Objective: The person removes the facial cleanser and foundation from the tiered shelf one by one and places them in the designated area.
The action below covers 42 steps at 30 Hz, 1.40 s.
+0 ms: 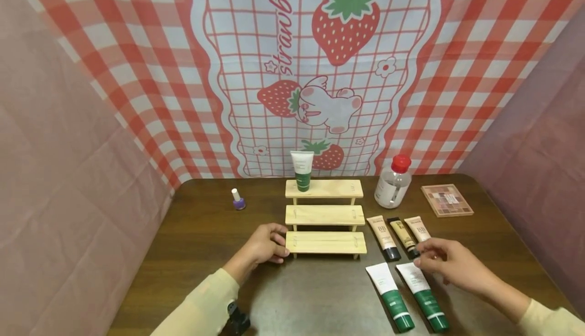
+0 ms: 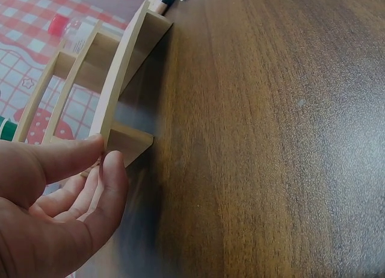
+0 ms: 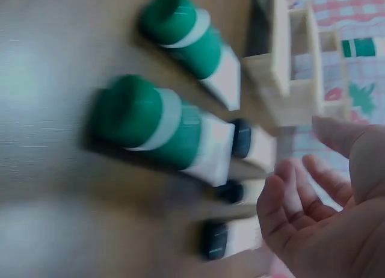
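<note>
At the left end of the lowest step of a three-tier wooden display stand point(image 1: 325, 243), my left hand point(image 1: 266, 244) pinches the board's corner. The left wrist view shows its thumb on one face of the board point(image 2: 123, 67) and fingertips at the other. A white and green squeeze tube point(image 1: 302, 171) stands cap-down on the top step, toward the left. My right hand point(image 1: 450, 265) hovers with loosely bent fingers, holding nothing. Close by it lie two larger white and green tubes point(image 1: 390, 298) point(image 1: 424, 298) and a beige BB cream tube point(image 1: 418, 229), which it partly overlaps.
Another BB cream tube point(image 1: 383, 237) and a slimmer gold and black tube point(image 1: 403, 237) lie right of the stand. Behind them are a clear red-capped bottle point(image 1: 393, 186) and an eyeshadow palette point(image 1: 447, 200). A purple nail polish bottle point(image 1: 238, 201) stands at the back left.
</note>
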{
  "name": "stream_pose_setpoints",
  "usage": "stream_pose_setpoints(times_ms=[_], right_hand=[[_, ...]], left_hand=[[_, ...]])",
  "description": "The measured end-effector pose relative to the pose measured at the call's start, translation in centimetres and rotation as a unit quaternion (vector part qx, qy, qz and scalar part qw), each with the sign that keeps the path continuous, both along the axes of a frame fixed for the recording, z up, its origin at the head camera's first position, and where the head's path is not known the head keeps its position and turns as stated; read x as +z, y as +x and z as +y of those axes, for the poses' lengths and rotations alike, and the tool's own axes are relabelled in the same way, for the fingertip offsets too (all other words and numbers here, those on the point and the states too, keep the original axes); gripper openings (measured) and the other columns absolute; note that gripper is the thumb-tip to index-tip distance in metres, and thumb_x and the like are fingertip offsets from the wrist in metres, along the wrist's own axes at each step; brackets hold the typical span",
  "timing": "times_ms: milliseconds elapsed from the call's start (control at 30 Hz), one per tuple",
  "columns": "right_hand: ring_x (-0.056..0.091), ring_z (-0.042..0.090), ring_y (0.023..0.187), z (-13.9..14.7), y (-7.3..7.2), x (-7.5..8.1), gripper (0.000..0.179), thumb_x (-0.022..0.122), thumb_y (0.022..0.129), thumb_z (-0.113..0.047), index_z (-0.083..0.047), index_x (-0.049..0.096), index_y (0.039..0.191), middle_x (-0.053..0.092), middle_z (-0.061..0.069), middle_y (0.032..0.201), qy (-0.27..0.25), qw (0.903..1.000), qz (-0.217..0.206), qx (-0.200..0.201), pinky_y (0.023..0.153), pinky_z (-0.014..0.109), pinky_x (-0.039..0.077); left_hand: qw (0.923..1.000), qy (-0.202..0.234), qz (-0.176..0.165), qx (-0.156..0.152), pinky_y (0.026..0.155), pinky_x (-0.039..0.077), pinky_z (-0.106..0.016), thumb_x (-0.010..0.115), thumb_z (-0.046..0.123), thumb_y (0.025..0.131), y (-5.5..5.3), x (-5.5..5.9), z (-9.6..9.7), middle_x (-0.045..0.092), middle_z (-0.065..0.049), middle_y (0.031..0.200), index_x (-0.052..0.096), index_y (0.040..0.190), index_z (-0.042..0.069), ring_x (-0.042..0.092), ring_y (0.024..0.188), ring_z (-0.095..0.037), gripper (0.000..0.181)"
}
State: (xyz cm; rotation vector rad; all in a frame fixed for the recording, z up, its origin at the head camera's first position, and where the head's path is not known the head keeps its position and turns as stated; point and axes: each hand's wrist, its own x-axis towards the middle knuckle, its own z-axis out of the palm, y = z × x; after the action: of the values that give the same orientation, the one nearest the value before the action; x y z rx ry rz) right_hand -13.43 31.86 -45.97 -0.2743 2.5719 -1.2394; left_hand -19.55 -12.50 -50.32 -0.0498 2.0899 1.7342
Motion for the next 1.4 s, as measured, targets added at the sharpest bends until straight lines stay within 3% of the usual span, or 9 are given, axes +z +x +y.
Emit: stream_pose_setpoints(times_ms=[133,300,400,667,900,1167,1400], right_hand=[[0.06,0.007,0.07,-2.6,-2.4,2.3,0.03,0.076,0.093,-0.018,0.0,0.068,0.116,0.07,0.005,0.091,-0.004,0.9971,0.074,0.019,0.051,0.028,0.055],[0.065,0.01,0.082,-6.3,-5.6,4.9,0.023,0.079,0.091,-0.017,-0.005,0.072,0.109,0.073,0.004,0.094,-0.007,0.9871,0.154,0.041,0.067,0.025,0.059],[0.066,0.012,0.086,-8.5,-7.6,5.9,0.026,0.079,0.091,-0.02,-0.007,0.072,0.112,0.073,0.005,0.099,-0.008,0.9839,0.174,0.042,0.072,0.025,0.059],[0.069,0.021,0.088,-13.5,-11.6,6.8,0.031,0.078,0.092,-0.022,-0.006,0.07,0.117,0.073,0.01,0.107,-0.063,0.979,0.188,0.047,0.07,0.03,0.06],[0.069,0.022,0.098,-16.3,-13.4,6.7,0.032,0.079,0.091,-0.024,-0.013,0.069,0.12,0.073,0.009,0.112,-0.086,0.9777,0.188,0.039,0.084,0.039,0.061],[0.069,0.022,0.098,-18.3,-14.6,6.5,0.04,0.081,0.09,-0.024,-0.008,0.067,0.124,0.074,0.007,0.112,-0.101,0.9772,0.183,0.037,0.084,0.041,0.061],[0.069,0.022,0.096,-19.4,-15.0,6.8,0.035,0.083,0.088,-0.022,-0.012,0.069,0.119,0.075,0.004,0.109,-0.104,0.9763,0.188,0.028,0.085,0.041,0.06]], left_hand=[[1.0,-0.001,0.001,-0.003,0.056,0.063,-0.032,0.073,-0.022,0.077,0.0,-0.2,0.0,0.059,-0.017,0.094,0.054,0.13,-0.01,0.064,0.066,-0.019,0.057],[1.0,-0.001,0.002,-0.004,0.056,0.063,-0.032,0.073,-0.022,0.077,-0.1,-0.2,-0.1,0.058,-0.015,0.093,0.054,0.13,-0.01,0.064,0.066,-0.019,0.057],[1.0,-0.002,0.004,-0.005,0.056,0.063,-0.032,0.073,-0.022,0.077,-0.1,-0.2,-0.1,0.058,-0.014,0.092,0.054,0.129,-0.009,0.064,0.066,-0.019,0.057],[1.0,0.001,-0.001,-0.002,0.056,0.063,-0.032,0.073,-0.022,0.077,-0.2,-0.2,-0.1,0.058,-0.015,0.093,0.054,0.13,-0.009,0.064,0.066,-0.018,0.057],[1.0,0.002,-0.001,-0.008,0.057,0.063,-0.032,0.073,-0.022,0.077,-0.4,-0.2,-0.2,0.059,-0.015,0.093,0.054,0.13,-0.009,0.064,0.066,-0.018,0.058],[1.0,0.001,-0.003,-0.008,0.058,0.064,-0.033,0.073,-0.022,0.077,-0.3,0.0,-0.2,0.059,-0.014,0.092,0.054,0.13,-0.01,0.065,0.067,-0.019,0.058],[1.0,-0.001,-0.002,-0.009,0.058,0.064,-0.034,0.073,-0.023,0.076,-0.3,0.0,-0.2,0.059,-0.014,0.092,0.054,0.129,-0.01,0.064,0.066,-0.019,0.058]])
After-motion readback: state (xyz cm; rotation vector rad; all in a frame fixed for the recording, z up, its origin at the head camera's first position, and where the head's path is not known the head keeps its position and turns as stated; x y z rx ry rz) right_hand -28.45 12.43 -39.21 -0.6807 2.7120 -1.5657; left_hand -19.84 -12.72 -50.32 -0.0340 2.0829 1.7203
